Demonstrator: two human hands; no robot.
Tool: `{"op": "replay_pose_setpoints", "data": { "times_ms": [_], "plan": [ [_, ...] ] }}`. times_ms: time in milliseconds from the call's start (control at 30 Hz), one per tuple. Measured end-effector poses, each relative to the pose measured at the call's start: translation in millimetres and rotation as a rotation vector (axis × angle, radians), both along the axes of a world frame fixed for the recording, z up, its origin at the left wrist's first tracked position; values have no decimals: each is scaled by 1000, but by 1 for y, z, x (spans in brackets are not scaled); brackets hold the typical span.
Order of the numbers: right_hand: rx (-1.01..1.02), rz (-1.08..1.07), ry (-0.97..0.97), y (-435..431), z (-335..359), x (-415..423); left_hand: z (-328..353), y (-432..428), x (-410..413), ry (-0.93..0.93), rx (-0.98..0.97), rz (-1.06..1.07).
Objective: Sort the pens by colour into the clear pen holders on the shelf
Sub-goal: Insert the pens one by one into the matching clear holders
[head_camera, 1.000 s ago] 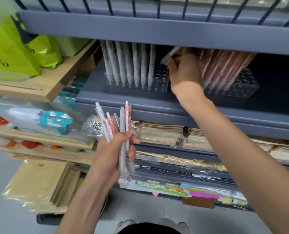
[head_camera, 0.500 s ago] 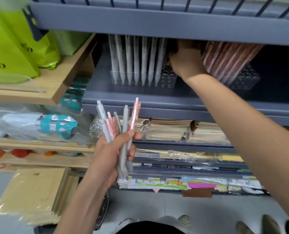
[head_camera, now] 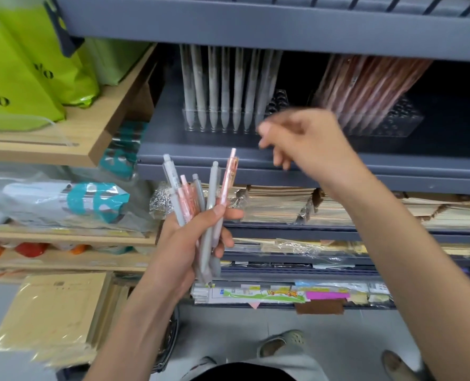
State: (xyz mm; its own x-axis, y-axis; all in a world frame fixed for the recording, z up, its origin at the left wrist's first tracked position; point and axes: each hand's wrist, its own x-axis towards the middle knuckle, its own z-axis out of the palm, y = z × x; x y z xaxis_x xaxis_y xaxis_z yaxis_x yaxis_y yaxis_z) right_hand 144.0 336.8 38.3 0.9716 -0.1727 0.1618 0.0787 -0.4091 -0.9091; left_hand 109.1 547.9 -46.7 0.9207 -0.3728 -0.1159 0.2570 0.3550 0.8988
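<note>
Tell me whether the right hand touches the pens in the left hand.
Apart. The head view shows grey shelf edge between the right hand and the pens.

Grey metal shelving (head_camera: 256, 23), wooden shelves (head_camera: 72, 133) at left, pale grey floor (head_camera: 225, 325)

Head camera looks down, close to shelf (head_camera: 256, 163).
</note>
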Motion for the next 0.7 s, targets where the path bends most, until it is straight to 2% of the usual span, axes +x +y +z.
{"op": "replay_pose_setpoints", "data": {
  "times_ms": [100, 333, 433, 533, 700],
  "plan": [
    [45, 223, 159, 3, -9, -23, 0, -12, 0, 1, 5, -18],
    [312, 210, 154, -29, -20, -39, 3, -47, -4, 17, 17, -106],
    [460, 116, 57, -53, -17, -47, 2, -62, -4, 33, 5, -105],
    [515, -26, -114, -84, -10, -54, 2, -80, -4, 32, -6, -82],
    [392, -342, -411, -144, 8, -60, 7, -113, -9, -25, 36, -58]
  ]
}}
